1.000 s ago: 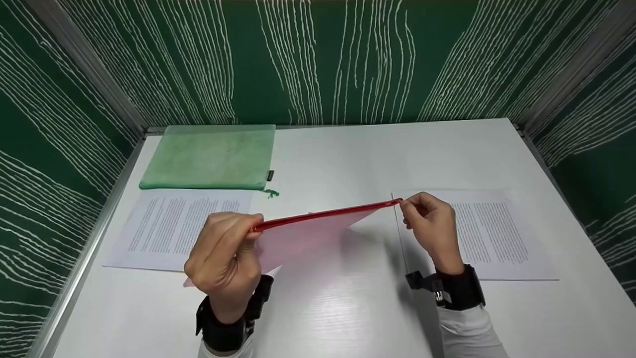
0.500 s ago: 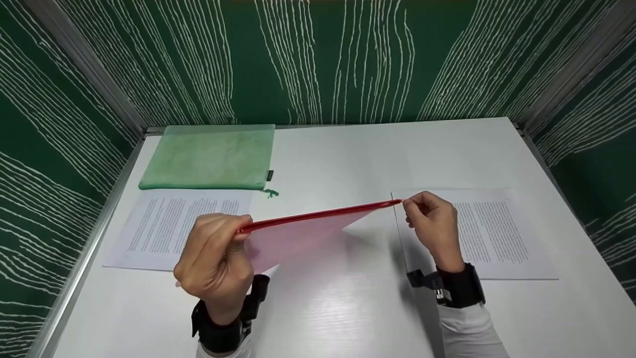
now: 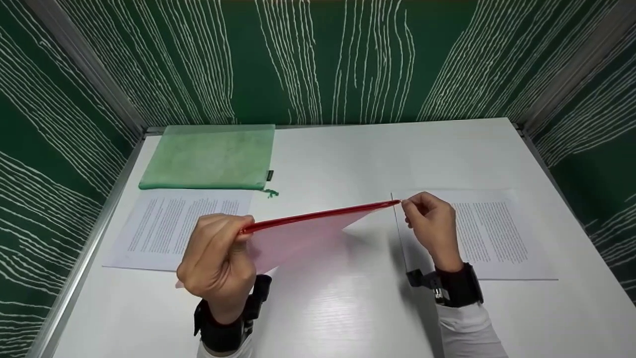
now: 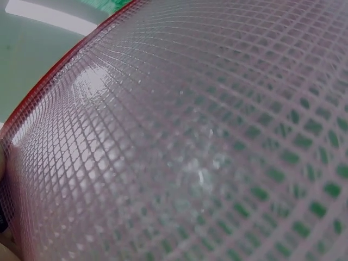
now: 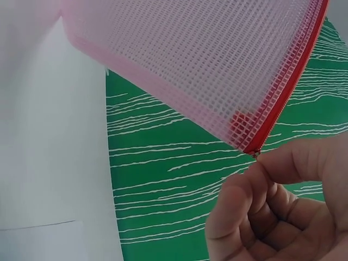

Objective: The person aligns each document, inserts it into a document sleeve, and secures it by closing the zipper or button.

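Observation:
A pink translucent mesh zipper pouch (image 3: 293,241) is held up over the table, its red zipper edge (image 3: 323,215) stretched between both hands. My left hand (image 3: 218,263) grips the pouch at the left end of the zipper. At the other end, thumb and forefinger of my right hand (image 3: 431,228) pinch the small zipper pull (image 5: 255,155), and the slider sits at the pouch's corner. The mesh (image 4: 163,136) fills most of the left wrist view, with only a bit of finger at its left border. No papers show inside the pouch.
A green zipper pouch (image 3: 208,156) lies at the back left of the white table (image 3: 343,318). Printed sheets (image 3: 161,226) lie just in front of it, partly behind my left hand. More printed sheets (image 3: 497,238) lie at the right, under my right hand. Green walls (image 3: 328,59) with white lines surround the table.
My left hand has shifted slightly left with its end of the pouch, drawing the zipper edge longer in view. My right hand has stayed nearly still, pinching the pull.

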Tool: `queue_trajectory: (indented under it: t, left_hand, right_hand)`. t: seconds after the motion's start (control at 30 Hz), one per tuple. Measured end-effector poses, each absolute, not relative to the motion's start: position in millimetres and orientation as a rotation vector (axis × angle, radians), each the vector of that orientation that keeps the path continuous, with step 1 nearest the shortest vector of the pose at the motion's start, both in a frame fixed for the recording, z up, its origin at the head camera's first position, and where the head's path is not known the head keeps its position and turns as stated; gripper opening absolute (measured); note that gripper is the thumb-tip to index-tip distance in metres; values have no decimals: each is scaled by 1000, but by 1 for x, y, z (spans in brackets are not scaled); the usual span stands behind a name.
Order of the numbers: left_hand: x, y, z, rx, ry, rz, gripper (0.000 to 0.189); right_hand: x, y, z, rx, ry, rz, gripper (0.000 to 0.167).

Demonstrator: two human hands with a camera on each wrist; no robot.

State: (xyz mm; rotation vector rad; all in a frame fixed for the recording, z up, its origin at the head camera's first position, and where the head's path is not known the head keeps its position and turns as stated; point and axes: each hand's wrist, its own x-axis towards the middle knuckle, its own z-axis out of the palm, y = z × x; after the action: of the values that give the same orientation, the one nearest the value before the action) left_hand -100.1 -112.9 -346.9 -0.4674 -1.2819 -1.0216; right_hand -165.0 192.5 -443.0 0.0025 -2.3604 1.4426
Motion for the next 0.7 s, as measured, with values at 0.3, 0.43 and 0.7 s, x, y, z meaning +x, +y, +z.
queue_trajectory:
  t: [0.3,0.43,0.7]
  left_hand:
    - [-102,-111,-352,-534,-1373,-1026,24]
    - [-102,-110,-351,-584,-1434,-1026,23]
    - [-101,-106,-351,-650,-1502,-1026,23]
  right_hand:
    - [-166,197,-443,-51,-2482,1340,15]
    - [-166,202,-441,-56,-2555,1290,14]
    - [-166,210,-442,10,-2643,1172,14]
